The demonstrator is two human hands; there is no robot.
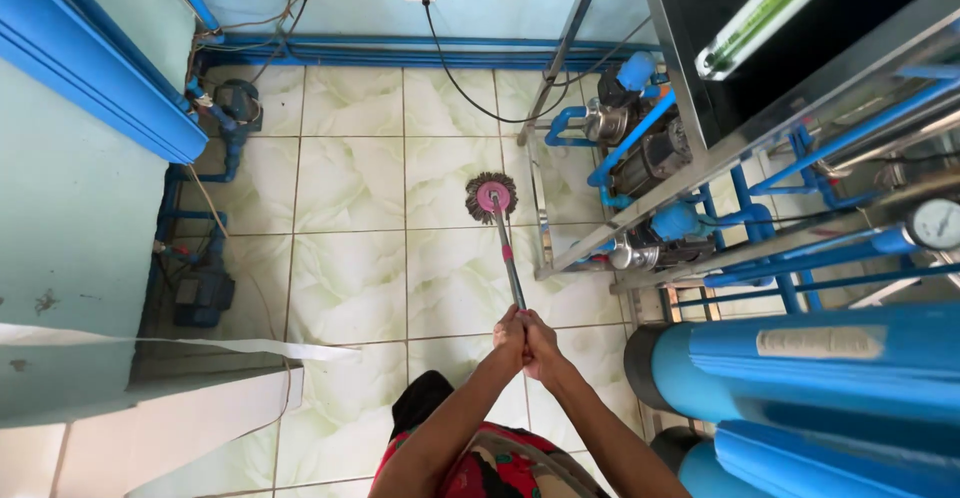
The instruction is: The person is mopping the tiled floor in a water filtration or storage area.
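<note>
A mop with a round grey head and pink hub (491, 197) rests on the pale green tiled floor (350, 168), close to a metal frame. Its thin metal pole (507, 258) runs back toward me. My left hand (510, 336) and my right hand (540, 343) are clasped together around the near end of the pole, arms stretched forward above the floor.
A steel frame (620, 223) with blue pipes, pumps and a pressure gauge (938, 223) stands at right. Blue cylindrical tanks (800, 373) lie at lower right. A small pump (236, 103) and pipes sit by the left wall. A black cable (455, 83) crosses the far floor.
</note>
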